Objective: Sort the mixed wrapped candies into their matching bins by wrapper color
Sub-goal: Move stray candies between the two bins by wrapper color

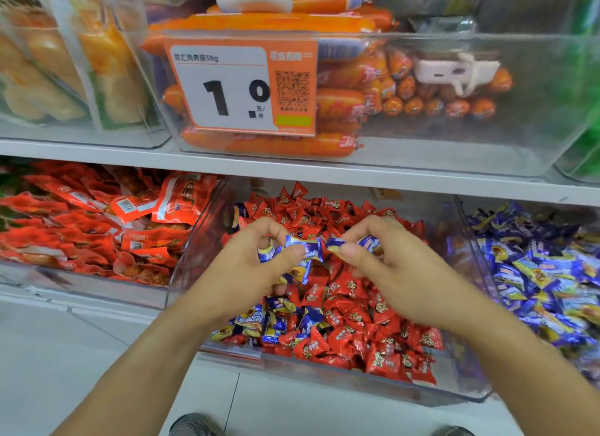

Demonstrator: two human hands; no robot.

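Presently I find both hands raised over the middle bin (324, 382), a clear tub filled mostly with red candies (354, 309). My left hand (250, 267) has its fingers curled round several blue candies (305, 250): one sits against the palm near the index finger, another juts out past the thumb tip, and a third hangs just below the thumb. My right hand (386, 267) pinches further blue pieces between thumb and forefinger, one end showing at the thumb and another wrapper visible above it near the knuckles (exact count in either hand I cannot tell). The two hands are near each other, fingertips facing, with the held wrappers almost meeting between them.

More blue-and-yellow strays (259, 322) lie on the red heap at the bin's near left corner, under my left wrist, and a few show at the far left edge. The blue bin (470, 241) stands just beside on the right, full of matching blue wrappers. To the left, a tub of red packets (97, 224). On the shelf above, orange sausages (341, 101) sit behind a price tag (240, 88).
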